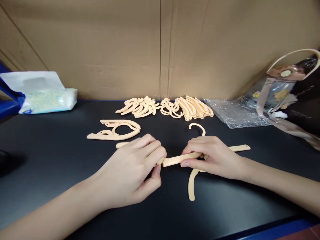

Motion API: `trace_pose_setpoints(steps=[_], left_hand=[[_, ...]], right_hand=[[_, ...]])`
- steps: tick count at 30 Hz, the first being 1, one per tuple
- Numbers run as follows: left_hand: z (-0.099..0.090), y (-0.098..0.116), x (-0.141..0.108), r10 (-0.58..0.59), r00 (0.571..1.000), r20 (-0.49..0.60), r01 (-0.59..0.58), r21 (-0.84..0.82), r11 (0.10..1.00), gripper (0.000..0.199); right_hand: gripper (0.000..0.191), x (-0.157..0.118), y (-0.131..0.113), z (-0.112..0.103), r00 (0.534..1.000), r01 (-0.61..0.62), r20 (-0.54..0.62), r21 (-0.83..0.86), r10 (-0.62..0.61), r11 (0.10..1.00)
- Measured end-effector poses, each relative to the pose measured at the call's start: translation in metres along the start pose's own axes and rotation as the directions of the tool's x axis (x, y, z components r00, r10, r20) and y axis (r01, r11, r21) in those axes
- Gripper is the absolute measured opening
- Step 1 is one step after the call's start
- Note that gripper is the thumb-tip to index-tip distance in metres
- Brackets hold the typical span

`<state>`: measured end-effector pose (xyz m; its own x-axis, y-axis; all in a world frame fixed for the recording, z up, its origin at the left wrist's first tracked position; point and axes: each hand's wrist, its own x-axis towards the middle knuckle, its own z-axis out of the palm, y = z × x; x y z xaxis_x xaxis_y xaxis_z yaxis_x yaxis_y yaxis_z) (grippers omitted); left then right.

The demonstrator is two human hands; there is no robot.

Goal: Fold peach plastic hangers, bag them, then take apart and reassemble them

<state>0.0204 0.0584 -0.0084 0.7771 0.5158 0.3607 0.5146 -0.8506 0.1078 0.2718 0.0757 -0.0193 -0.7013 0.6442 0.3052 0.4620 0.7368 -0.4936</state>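
Over the middle of the black table, my right hand grips a beige plastic hanger assembly by its arm. A hook points up beyond that hand, a straight piece sticks out to its right, and a curved piece hangs toward me. My left hand is closed on another beige piece that meets the arm's left end. That piece is mostly covered by my fingers; a beige tip shows beyond the hand. A folded beige hanger lies just behind my left hand.
Piles of curved beige pieces, hooks and arms lie at the back of the black table. A tissue pack is back left. Clear plastic wrap and a strapped bottle are at right. Cardboard stands behind.
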Motion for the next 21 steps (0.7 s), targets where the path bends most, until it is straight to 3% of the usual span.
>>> trace_pose_setpoints(steps=[6, 10, 15, 21], left_hand=[[0.004, -0.003, -0.001, -0.008, 0.997, -0.083, 0.009, 0.015, 1.000, 0.035], [0.005, -0.005, -0.003, -0.079, 0.995, -0.055, 0.074, -0.082, 0.994, 0.041], [0.005, -0.001, -0.001, -0.171, 0.984, 0.045, 0.177, -0.305, 0.936, 0.024], [0.010, -0.001, -0.002, -0.158, 0.987, 0.024, 0.158, -0.256, 0.954, 0.019]], right_hand=[[0.015, 0.000, -0.001, -0.002, 0.991, 0.134, 0.022, -0.044, -0.133, 0.990], [0.016, -0.001, 0.000, 0.000, 0.985, 0.171, 0.029, -0.082, -0.169, 0.982], [0.016, -0.001, 0.001, 0.004, 0.977, 0.202, -0.033, -0.185, -0.211, 0.962], [0.022, 0.001, 0.001, 0.001, 0.984, 0.162, -0.033, -0.269, -0.177, 0.949]])
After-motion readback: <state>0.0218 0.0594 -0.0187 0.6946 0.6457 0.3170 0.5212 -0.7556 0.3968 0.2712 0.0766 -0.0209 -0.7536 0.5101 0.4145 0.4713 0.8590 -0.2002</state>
